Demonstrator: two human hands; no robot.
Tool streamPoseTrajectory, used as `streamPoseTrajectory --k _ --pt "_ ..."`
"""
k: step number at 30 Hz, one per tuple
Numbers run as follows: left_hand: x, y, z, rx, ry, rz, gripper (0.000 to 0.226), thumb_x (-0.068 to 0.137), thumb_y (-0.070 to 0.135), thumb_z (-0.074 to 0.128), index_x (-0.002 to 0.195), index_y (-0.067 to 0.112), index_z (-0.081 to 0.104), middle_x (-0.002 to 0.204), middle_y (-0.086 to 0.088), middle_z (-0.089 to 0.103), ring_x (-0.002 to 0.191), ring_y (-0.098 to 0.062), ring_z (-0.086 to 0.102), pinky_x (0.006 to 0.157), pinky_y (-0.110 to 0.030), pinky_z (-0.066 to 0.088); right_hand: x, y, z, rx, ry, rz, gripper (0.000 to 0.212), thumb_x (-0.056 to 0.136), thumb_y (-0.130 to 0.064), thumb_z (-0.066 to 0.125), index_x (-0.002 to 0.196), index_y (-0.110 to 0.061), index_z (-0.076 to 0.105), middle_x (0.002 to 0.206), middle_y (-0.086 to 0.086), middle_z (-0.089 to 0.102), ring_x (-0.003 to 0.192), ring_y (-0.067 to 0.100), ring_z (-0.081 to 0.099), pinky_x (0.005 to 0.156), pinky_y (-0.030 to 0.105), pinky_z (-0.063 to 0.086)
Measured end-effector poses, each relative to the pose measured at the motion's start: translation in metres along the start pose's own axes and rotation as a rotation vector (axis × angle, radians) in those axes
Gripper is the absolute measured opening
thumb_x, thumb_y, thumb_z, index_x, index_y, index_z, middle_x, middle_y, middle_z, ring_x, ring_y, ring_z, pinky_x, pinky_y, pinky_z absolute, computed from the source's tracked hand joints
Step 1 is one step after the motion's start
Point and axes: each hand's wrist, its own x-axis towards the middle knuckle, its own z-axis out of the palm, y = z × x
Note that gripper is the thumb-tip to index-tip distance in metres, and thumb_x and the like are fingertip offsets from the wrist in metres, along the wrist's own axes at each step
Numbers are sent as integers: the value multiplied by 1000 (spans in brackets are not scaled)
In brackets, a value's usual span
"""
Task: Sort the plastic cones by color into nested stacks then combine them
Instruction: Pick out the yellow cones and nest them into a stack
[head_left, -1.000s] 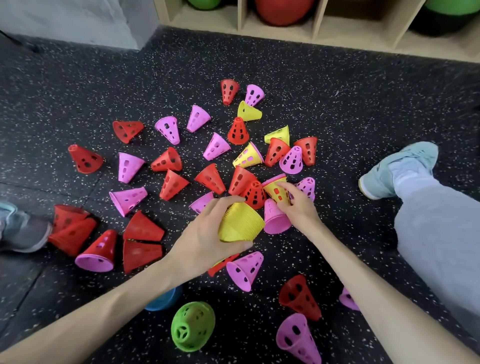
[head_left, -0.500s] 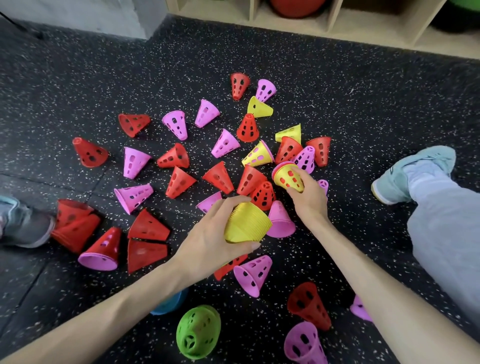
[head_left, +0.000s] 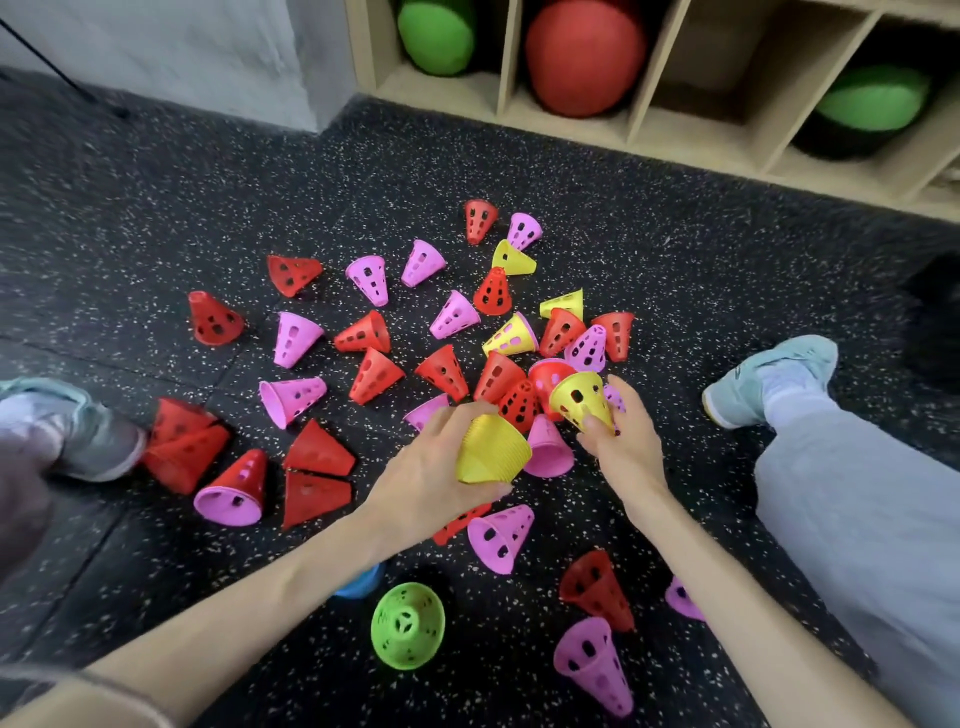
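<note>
We had our left hand wrapped around the yellow cone stack, and just right of that stack our right hand fingers pinched a single yellow cone above the floor.

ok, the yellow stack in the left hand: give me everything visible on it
The nested stack of yellow plastic cones shows many thin rims packed close, which read as ribbing along its side. It looks like glossy, hard plastic. The left hand grips it above the speckled black floor, fingers over the top and thumb underneath, and it lies tilted with its wide end toward the lower left. A pink plastic cone sits just behind it; whether they touch is unclear. No holes are visible.
</note>
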Motion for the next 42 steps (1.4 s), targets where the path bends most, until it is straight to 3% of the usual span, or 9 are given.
streamPoseTrajectory --k 4,14,19,21,25,31,34,40,42 --pt "-10 4 -1 1 7 7 80 78 51 82 142 47 35 144 19 41 122 -13 54 100 -40 49 -32 -1 -6 169 -106 -11 66 92 -26 66 150 -42 40 139 -1 63 122 16 65 109 51 48" --pt "-18 26 -5 45 -67 92 79 79 52 81 142 49 33 139 23 40 115 -10 55 95 -45 52 -74 -21 -26 19 -351 -191 73 100 -14 61 144 -65 33 135 -12 60 122 9 61 110 43 47" --pt "-20 29 -9 116 -120 166 78 81 50 81 143 51 32 145 30 35 117 -5 56 91 -44 55 -71 -29 -43 -82 -486 -201 87 93 -9 69 138 -73 31 115 -6 57 83 4 65 89 23 54" --pt "-20 30 -9 126 -118 179 78 81 50 81 143 51 33 145 32 34 118 -3 54 91 -45 55 -68 -28 -44 -90 -474 -221 80 90 -10 73 134 -69 41 111 -6 58 78 0 62 81 22 54" --pt "-20 32 -5 63 -73 163 77 79 54 79 142 50 35 144 29 38 121 -1 51 97 -44 52 -61 -23 -40 2 -340 -247 63 85 -10 78 122 -56 56 110 10 65 86 23 68 88 45 59" --pt "-24 35 9 -82 79 62 80 79 45 85 143 47 37 144 23 44 118 5 47 96 -31 46 -58 -26 -41 242 -204 -216 50 88 -12 77 124 -40 57 105 2 74 97 16 71 88 31 56" --pt "-30 39 15 -110 100 46 81 79 45 84 143 47 36 141 26 43 119 9 45 92 -26 45 -59 -24 -36 334 -183 -142 46 89 -18 77 123 -40 56 108 5 75 104 22 71 99 44 55" --pt "-38 49 28 -69 109 69 79 80 45 84 142 43 33 136 31 38 112 4 49 88 -39 53 -61 -24 -29 267 -323 -145 44 92 -18 75 126 -38 55 112 4 73 108 19 68 88 28 56" --pt "-37 48 30 -107 136 28 81 80 46 84 140 43 31 130 30 41 103 -3 54 83 -42 54 -63 -24 -26 221 -342 -155 39 93 -23 73 123 -42 57 112 2 73 106 12 68 94 31 54"
